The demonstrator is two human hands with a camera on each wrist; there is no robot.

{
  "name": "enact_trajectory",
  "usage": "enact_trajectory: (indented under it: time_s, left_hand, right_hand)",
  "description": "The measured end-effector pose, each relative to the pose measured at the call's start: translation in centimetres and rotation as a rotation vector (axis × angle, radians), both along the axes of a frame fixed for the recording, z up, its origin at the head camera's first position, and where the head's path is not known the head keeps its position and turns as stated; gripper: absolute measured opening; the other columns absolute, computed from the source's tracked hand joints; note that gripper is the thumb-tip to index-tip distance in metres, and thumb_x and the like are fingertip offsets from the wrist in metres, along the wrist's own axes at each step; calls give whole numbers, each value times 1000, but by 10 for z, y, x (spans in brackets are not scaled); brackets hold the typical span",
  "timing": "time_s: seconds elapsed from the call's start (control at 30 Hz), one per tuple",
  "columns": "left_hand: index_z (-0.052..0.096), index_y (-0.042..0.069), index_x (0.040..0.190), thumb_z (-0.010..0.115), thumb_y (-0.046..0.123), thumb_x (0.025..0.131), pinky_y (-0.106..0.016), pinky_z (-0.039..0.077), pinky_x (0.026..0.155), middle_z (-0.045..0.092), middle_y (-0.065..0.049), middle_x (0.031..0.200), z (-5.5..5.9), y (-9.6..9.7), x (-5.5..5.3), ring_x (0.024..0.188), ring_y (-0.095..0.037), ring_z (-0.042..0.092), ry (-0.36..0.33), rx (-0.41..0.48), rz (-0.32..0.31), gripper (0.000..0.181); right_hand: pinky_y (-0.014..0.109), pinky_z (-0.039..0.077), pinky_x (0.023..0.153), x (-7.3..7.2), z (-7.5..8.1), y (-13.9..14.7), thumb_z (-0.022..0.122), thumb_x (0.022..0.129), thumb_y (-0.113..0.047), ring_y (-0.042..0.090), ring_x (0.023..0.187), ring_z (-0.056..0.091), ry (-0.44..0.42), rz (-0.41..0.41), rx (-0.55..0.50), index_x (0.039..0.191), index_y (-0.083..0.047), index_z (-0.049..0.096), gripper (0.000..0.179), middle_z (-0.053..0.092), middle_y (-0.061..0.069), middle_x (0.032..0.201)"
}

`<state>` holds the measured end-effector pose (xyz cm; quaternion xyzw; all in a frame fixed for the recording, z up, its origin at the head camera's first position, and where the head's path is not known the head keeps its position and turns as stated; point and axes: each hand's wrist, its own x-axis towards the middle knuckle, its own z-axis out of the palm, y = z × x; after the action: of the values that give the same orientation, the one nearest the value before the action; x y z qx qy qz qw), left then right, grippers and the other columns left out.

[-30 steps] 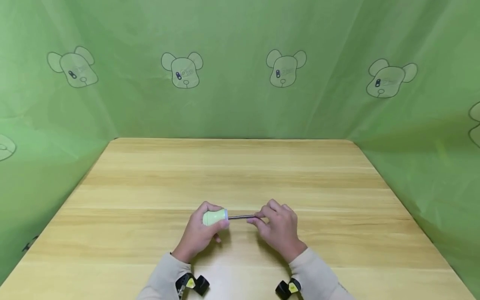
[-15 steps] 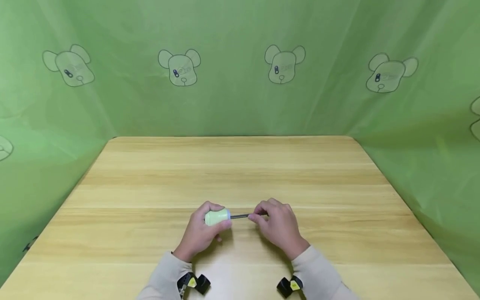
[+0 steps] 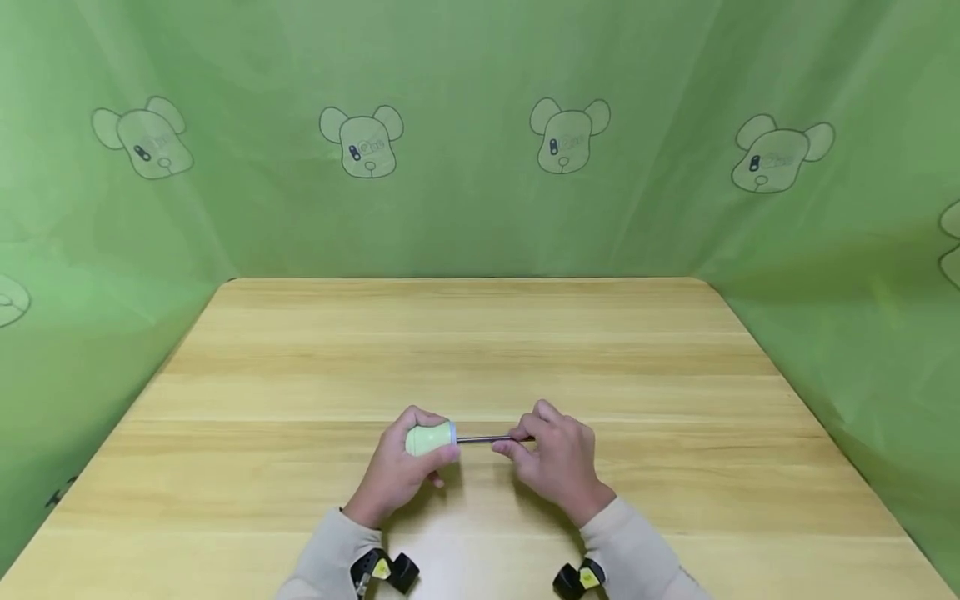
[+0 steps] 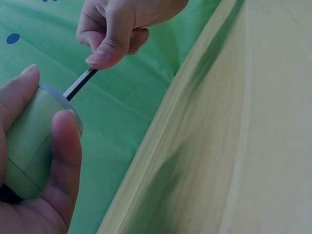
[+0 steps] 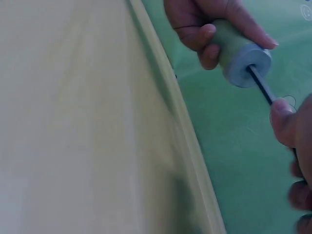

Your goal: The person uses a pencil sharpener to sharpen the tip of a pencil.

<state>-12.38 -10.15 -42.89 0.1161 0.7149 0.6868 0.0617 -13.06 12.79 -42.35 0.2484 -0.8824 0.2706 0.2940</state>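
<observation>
A screwdriver with a short light-green handle and a pale blue-grey collar is held level above the table. My left hand wraps round the handle, its thumb along the near side by the collar. From the collar a thin dark metal shaft runs rightward to my right hand, whose thumb and forefinger pinch it. In the left wrist view the collar and shaft show plainly, with the right thumb over the far end. The right wrist view looks at the collar end-on; the fingers hide the shaft's tip.
The pale wood table spreads out beneath both hands. Green cloth printed with bear heads hangs behind it and along both sides. Each wrist wears a small black camera, one at left and another at right.
The right thumb and forefinger have shifted their pinch on the shaft, curling in and then opening out again. The left hand keeps its hold on the handle, almost in place.
</observation>
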Motion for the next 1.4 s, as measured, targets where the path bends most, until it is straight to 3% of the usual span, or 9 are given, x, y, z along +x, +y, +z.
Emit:
enact_trajectory:
  time_s: [0.13, 0.23, 0.3, 0.53, 0.8, 1.0, 1.1, 1.3, 1.4]
  left_hand:
    - [59, 2, 104, 81, 10, 78, -31, 57, 51, 56, -16, 107, -2, -1, 2, 66, -18, 58, 147, -95, -66, 35]
    - [61, 4, 103, 83, 14, 77, -30, 56, 50, 58, -13, 106, -3, -1, 3, 64, -15, 59, 216, -150, -70, 35]
    - [62, 4, 103, 83, 15, 77, -31, 57, 50, 59, -12, 106, -2, -2, 3, 65, -17, 59, 197, -142, -40, 35]
    - [59, 0, 109, 78, 12, 82, -39, 57, 47, 59, -17, 96, 1, -4, -4, 58, -25, 59, 6, -23, 63, 35]
    - [54, -4, 109, 74, 11, 86, -35, 56, 45, 58, -15, 82, 1, -5, -6, 58, -22, 57, -47, 28, 67, 34]
    - [51, -5, 108, 73, 10, 86, -28, 54, 46, 58, -16, 85, 4, -3, -3, 59, -22, 56, -92, 58, 46, 34]
    - [53, -2, 108, 74, 11, 85, -28, 54, 47, 58, -16, 91, 4, -4, -2, 60, -24, 57, -68, 19, 36, 35]
    - [59, 3, 104, 79, 10, 79, -34, 56, 46, 57, -17, 109, 2, -3, 1, 62, -22, 57, 76, -97, -26, 33]
    - [61, 4, 103, 80, 11, 79, -35, 56, 45, 58, -16, 110, 1, 0, 1, 62, -20, 57, 116, -102, -43, 32]
  right_hand:
    - [22, 34, 43, 1, 11, 4, 80, 80, -27, 7, 51, 42, -696, 90, -129, 64, -12, 61, 29, 50, -7, 60]
    - [24, 37, 45, -1, 13, 6, 76, 84, -22, 11, 51, 43, -910, 83, -186, 65, -8, 61, 28, 52, -3, 58]
    - [23, 40, 47, -1, 10, 3, 79, 82, -23, 10, 54, 45, -794, 55, -151, 67, -10, 64, 24, 53, -5, 61]
    - [36, 46, 69, 0, 3, -8, 91, 62, -29, 11, 68, 54, -53, -54, 18, 83, -12, 72, 33, 60, -3, 76]
    - [35, 47, 62, -2, 0, -10, 92, 58, -10, 16, 65, 55, 213, -46, 25, 76, -9, 71, 27, 57, 1, 74]
    - [20, 30, 45, -8, -5, -4, 76, 85, -30, 9, 48, 43, 334, 81, -32, 69, -7, 74, 28, 49, -4, 61]
    - [14, 25, 41, -9, -5, 0, 74, 86, -32, 3, 45, 36, 297, 139, -16, 69, -9, 73, 29, 48, -6, 61]
    - [16, 30, 39, 0, 13, 4, 75, 84, -13, -1, 46, 36, -461, 178, -40, 64, -13, 63, 23, 47, -13, 57]
    - [19, 31, 40, 0, 18, 3, 69, 91, -18, 2, 45, 35, -540, 72, 13, 59, -15, 59, 33, 43, -12, 52]
